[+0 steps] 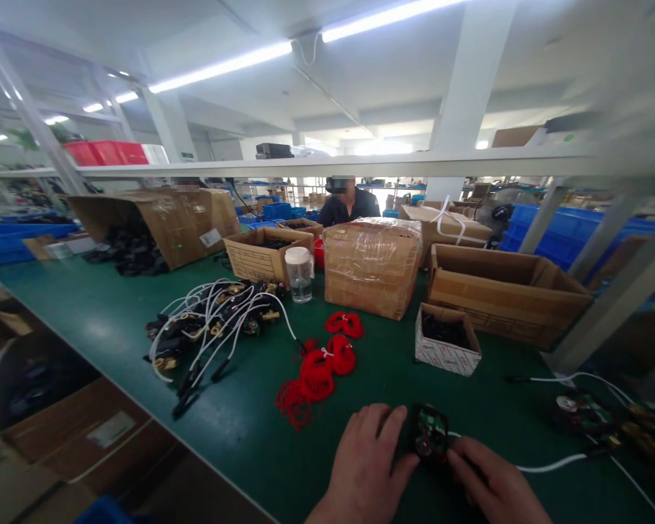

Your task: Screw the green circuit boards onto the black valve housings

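Observation:
A small black housing [430, 431] with a green circuit board inside lies at the front of the green bench, between my hands. My left hand [367, 460] curves round its left side, with the thumb at its lower left edge. The fingers of my right hand [494, 480] are closed at its lower right edge. There a white cable [551, 464] leaves the housing, passes behind that hand and shows again farther right. Whether those fingers also pinch the cable is hidden. Similar units with boards and brass fittings [584, 415] lie at the right edge.
Red cord coils [317, 375] and a pile of white-cabled brass-fitted units [212, 320] lie to the left. Behind stand a small white box [447, 356] of black parts, a taped carton [371, 269], an open carton [502, 309] and a water bottle [299, 276]. A person sits opposite.

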`<state>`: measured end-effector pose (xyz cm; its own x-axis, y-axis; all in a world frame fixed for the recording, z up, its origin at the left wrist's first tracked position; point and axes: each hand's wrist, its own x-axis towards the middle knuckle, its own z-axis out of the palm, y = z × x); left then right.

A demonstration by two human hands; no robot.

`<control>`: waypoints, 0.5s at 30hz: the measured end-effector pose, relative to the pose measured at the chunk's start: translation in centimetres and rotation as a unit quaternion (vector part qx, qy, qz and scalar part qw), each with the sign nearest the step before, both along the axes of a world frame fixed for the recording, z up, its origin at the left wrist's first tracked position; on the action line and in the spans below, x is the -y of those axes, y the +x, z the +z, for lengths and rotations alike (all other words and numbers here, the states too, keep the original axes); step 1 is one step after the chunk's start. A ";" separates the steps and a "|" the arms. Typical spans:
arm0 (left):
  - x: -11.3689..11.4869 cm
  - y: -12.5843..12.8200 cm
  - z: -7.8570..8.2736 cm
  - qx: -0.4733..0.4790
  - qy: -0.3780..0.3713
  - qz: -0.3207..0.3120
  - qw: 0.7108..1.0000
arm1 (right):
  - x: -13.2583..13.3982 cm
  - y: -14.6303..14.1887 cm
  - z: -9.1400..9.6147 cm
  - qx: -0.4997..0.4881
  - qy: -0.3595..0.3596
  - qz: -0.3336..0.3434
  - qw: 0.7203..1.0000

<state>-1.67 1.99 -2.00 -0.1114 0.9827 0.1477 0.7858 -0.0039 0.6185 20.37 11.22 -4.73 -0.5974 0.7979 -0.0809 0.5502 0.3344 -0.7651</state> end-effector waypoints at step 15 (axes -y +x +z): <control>2.9 -10.8 1.8 -0.179 -0.101 0.214 0.955 | -0.5 0.5 1.3 0.012 -0.012 -0.026 1.000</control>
